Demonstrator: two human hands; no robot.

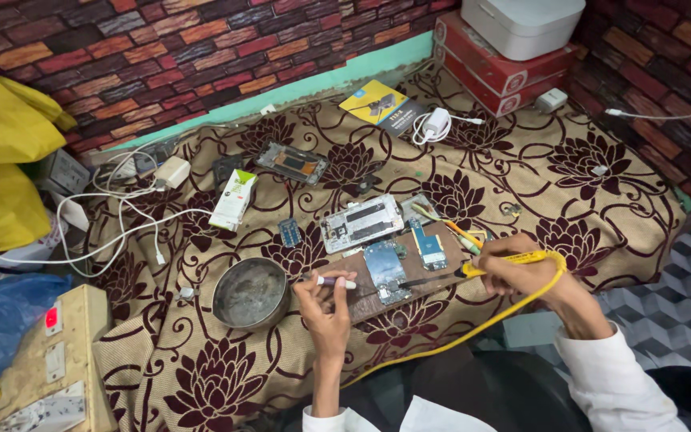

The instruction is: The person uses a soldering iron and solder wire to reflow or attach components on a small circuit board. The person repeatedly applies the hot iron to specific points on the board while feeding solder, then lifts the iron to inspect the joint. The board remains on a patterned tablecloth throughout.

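My right hand grips a yellow soldering iron whose dark tip reaches left onto a blue circuit board. That board lies on a brown wooden board. My left hand pinches a small white and purple stick, its end close to the circuit board's left edge. A second blue circuit board rests just to the right. The iron's yellow cord loops down toward my lap.
A round metal bowl sits left of my left hand. Behind are an opened phone frame, another phone frame, a white-green box, chargers with white cables, red boxes and a power strip on a floral cloth.
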